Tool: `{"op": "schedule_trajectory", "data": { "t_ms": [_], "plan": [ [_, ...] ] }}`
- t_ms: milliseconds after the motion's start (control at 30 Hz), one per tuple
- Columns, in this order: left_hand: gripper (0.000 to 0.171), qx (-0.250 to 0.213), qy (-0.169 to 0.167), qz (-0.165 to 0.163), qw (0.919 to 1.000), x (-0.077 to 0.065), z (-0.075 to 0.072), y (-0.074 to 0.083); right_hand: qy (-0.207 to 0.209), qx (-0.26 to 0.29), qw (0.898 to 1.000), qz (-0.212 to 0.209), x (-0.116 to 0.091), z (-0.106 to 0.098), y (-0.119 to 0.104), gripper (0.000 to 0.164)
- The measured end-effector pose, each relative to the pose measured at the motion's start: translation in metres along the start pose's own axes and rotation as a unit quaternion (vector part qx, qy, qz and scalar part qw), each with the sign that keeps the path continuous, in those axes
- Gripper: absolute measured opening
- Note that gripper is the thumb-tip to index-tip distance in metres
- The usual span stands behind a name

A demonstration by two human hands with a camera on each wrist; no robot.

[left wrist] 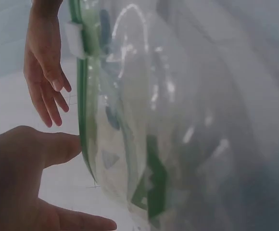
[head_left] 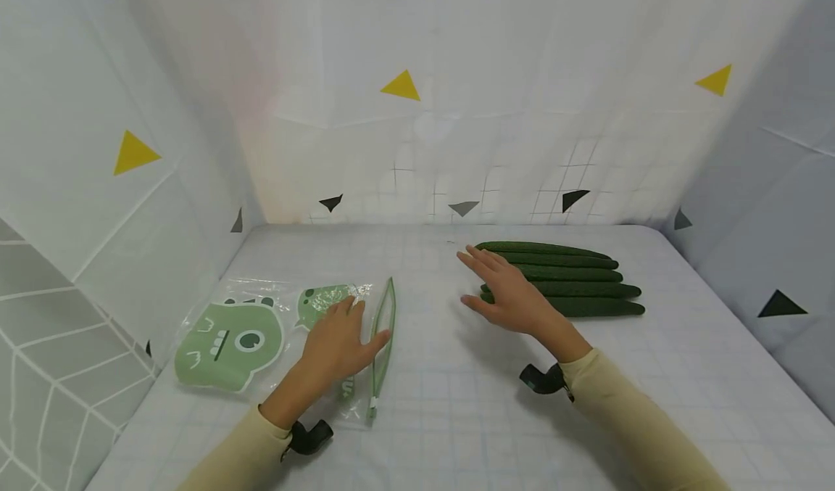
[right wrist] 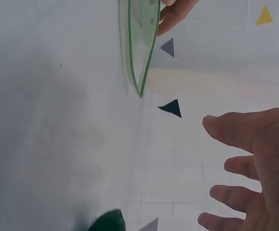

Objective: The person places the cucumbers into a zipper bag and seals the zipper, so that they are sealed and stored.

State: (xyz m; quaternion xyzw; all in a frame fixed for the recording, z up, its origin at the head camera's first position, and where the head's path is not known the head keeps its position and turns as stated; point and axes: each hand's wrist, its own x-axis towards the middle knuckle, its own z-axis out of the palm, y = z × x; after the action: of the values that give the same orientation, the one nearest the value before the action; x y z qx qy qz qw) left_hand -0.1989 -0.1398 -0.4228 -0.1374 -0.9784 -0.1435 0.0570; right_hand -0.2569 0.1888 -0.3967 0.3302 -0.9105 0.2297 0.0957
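Observation:
A clear zip bag (head_left: 228, 349) with green cartoon monster prints lies on the left, its green-edged mouth (head_left: 391, 331) facing right and gaping a little. Over the bag's right part is my left hand (head_left: 335, 342), fingers spread and the thumb close by the zip edge. In the left wrist view a white slider (left wrist: 74, 39) sits on the green zip. Several dark green cucumbers (head_left: 574, 289) lie side by side on the right. My right hand (head_left: 512, 295) is held with fingers extended at their left ends, partly hiding them, and has nothing in its grasp.
The table (head_left: 443, 404) has a white cloth with a faint grid. White sheets (head_left: 496, 41) with yellow and dark triangles enclose it at the back and sides. A dark wrist device (head_left: 312, 436) is strapped below each hand.

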Motion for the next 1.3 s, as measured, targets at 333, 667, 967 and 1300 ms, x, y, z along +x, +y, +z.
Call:
{"op": "schedule_trajectory", "data": {
  "t_ms": [333, 667, 967, 1300],
  "plan": [
    [0.075, 0.003, -0.010, -0.022, 0.9997, -0.010, 0.007, 0.000, -0.013, 0.010, 0.999, -0.046, 0.011, 0.025, -0.019, 0.074],
    [0.060, -0.004, -0.010, -0.013, 0.9999, -0.010, 0.009, -0.002, -0.051, 0.014, 0.995, -0.085, 0.021, 0.047, -0.041, 0.071],
    [0.052, -0.016, -0.019, 0.004, 0.9997, -0.009, 0.007, -0.003, -0.122, 0.015, 0.986, -0.109, 0.029, 0.068, -0.055, 0.060],
    [0.044, -0.011, -0.005, 0.033, 0.9994, -0.009, 0.005, -0.008, -0.183, 0.034, 0.975, -0.122, 0.035, 0.089, -0.063, 0.056]
  ]
}}
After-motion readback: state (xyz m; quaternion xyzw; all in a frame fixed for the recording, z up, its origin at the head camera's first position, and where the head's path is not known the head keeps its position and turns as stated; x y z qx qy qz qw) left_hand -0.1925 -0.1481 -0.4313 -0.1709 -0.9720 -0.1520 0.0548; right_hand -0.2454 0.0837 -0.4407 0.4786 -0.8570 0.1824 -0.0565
